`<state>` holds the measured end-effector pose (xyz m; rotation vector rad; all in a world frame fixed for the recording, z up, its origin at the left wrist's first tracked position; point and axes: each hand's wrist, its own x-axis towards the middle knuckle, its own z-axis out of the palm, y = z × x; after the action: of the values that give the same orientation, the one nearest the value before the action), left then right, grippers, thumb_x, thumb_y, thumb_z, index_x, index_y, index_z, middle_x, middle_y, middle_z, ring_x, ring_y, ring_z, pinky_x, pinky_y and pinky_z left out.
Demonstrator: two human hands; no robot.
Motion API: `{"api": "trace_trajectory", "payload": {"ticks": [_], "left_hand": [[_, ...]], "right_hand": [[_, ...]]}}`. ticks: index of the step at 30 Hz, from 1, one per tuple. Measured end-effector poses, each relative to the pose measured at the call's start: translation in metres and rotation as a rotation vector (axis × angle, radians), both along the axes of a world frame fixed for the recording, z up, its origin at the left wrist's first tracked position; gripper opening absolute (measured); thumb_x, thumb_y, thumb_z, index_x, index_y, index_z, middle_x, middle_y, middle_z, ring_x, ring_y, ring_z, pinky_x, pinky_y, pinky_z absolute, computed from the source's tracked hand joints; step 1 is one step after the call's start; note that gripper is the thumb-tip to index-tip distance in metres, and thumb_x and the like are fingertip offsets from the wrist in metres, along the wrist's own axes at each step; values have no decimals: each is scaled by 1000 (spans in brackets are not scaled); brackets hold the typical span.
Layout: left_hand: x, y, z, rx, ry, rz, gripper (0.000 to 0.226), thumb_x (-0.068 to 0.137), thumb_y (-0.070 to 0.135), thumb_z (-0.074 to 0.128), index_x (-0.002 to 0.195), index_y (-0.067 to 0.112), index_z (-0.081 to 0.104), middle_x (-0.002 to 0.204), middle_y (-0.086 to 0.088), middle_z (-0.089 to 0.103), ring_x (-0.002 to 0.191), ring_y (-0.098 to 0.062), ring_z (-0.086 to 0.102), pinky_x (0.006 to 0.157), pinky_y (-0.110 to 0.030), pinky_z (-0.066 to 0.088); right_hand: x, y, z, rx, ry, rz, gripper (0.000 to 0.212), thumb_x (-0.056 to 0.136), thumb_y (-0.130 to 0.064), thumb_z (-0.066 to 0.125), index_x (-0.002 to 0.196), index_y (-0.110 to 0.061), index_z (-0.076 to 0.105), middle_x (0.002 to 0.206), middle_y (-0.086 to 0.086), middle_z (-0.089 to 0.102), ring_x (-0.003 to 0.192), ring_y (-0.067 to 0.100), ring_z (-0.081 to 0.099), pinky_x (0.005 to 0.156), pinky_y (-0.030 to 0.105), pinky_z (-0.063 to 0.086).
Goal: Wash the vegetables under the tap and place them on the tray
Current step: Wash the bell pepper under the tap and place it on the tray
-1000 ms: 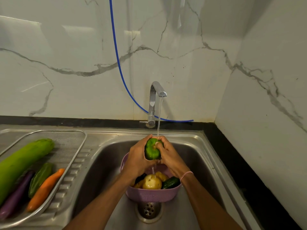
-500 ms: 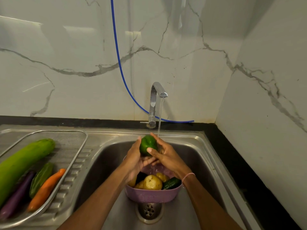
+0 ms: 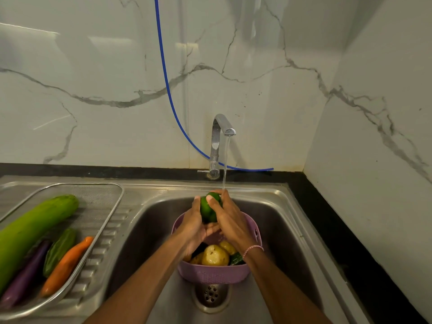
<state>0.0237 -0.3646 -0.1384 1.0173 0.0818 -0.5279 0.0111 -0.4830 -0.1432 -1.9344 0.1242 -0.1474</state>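
since 0.5 s ago your r hand (image 3: 230, 220) closed back over green pepper (image 3: 207, 209). now r + l hand (image 3: 192, 226) fingers (image 3: 225, 202) curl round it, under tap (image 3: 221, 136) stream, above purple basket (image 3: 210, 274) in sink (image 3: 280, 230).

L grip (image 3: 194, 228), R grip (image 3: 230, 222), both clasping green veg (image 3: 207, 209)

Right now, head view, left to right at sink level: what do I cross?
purple eggplant → carrot → left hand → green pepper → right hand → black counter strip. Left out: tap and basket, which overlap the hands.
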Motion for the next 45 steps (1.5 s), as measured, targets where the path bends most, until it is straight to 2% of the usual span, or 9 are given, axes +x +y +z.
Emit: {"api": "trace_trajectory", "payload": {"ticks": [3,7,13,19,23,27,33,40,45], "left_hand": [[1,-2,-5,154,-51,-8,49,106,51,43,140,16,43,131,-21,62,107,-32,74,80,-41,63],[6,-1,-12,383,-149,81,48,102,51,53,133,20,35,129,-14,59,108,-31,71,88,-50,62],[5,12,-17,917,-610,297,91,65,35,96,136,25,39,129,3,45,115,-15,50,96,-31,48],[-11,19,-3,1092,-873,351,95,59,27,98,139,29,47,136,4,47,121,-16,52,98,-31,48],[-24,35,9,1060,-923,389,102,59,19,98,144,30,43,138,5,55,122,-15,55,100,-33,51],[-31,50,24,1314,-1085,295,99,63,19,95,144,32,38,132,-1,61,119,-25,57,96,-46,54],[-31,69,51,1728,-1529,18,96,56,11,94,142,21,53,146,-7,54,134,-30,50,112,-44,45],[-37,74,83,1730,-1775,-16,69,79,19,85,142,23,55,144,-7,57,135,-28,54,112,-48,46],[-46,75,106,1819,-1999,-78,59,80,15,85,134,22,63,139,-6,62,131,-28,57,108,-46,49]], "right_hand": [[-3,2,7,206,67,-59,25,106,-65,34,122,-48,43,119,-4,57,112,17,59,103,46,54],[-8,-1,14,299,193,-14,21,110,-51,38,126,-42,48,127,-2,52,123,30,58,87,51,64],[-10,-15,-1,-336,78,-268,19,100,-23,61,111,-29,74,113,-2,76,105,20,69,96,41,58],[-14,-20,15,-373,-65,-385,12,96,-21,70,86,-26,75,84,-7,75,79,11,72,77,31,61],[-26,-17,37,-446,-358,-530,16,101,-35,64,97,-22,72,78,-4,68,73,13,63,67,28,47],[-32,-11,50,-460,-504,-528,16,101,-34,65,95,-19,70,70,-4,63,65,13,60,63,26,45],[-36,-3,62,-427,-445,-267,10,101,-29,66,98,-22,71,83,-7,69,76,6,63,68,16,46],[-36,17,64,-146,-287,5,17,108,-32,53,115,-24,67,111,-1,71,102,17,70,85,42,64],[-51,14,81,119,-153,35,28,107,-41,53,124,-21,62,119,3,69,107,17,70,77,36,67]]}}
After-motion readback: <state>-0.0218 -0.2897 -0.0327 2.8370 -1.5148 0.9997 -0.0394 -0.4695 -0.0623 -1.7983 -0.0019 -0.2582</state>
